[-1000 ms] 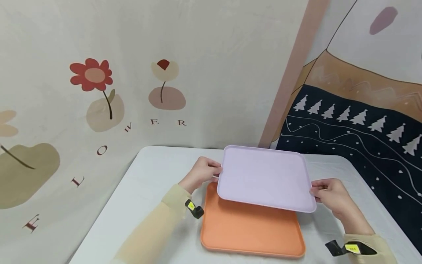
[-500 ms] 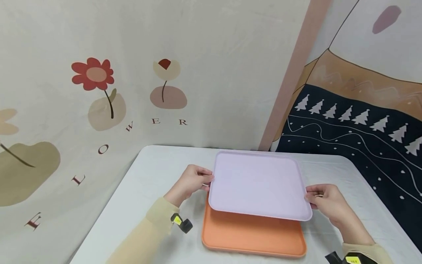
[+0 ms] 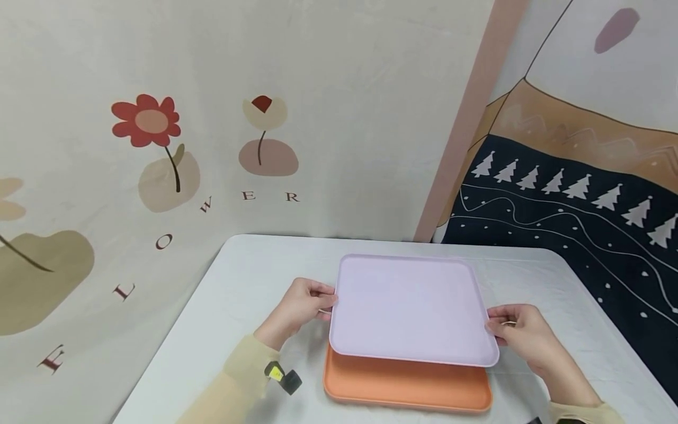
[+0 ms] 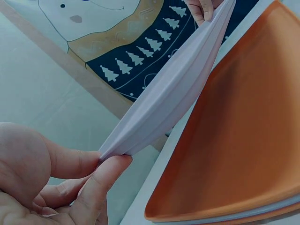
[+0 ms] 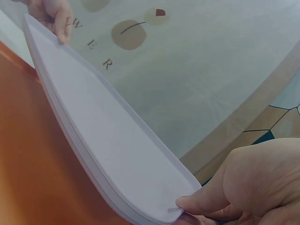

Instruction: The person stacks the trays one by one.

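A lavender tray (image 3: 413, 309) hangs raised over an orange tray (image 3: 408, 386), hiding its back part in the head view. My left hand (image 3: 304, 306) pinches the lavender tray's left edge between thumb and fingers. At the opposite short edge, my right hand (image 3: 521, 330) pinches it the same way. In the left wrist view a gap shows between the lavender tray (image 4: 168, 93) and the orange tray (image 4: 234, 126). Below that orange tray's rim, a pale blue edge (image 4: 234, 215) and another orange edge show, like stacked trays. The right wrist view shows the thumb on the lavender tray's (image 5: 108, 122) rim.
The trays are over a white-covered table (image 3: 254, 265). Behind it hangs a pale wall cloth (image 3: 344, 118) with printed flowers and letters. A dark cloth (image 3: 556, 206) with white trees borders the table on the right. Both wrists wear small black cameras.
The lavender tray has come toward me and slightly left, with both hands still gripping it. It now covers more of the orange tray, which has stayed in place.
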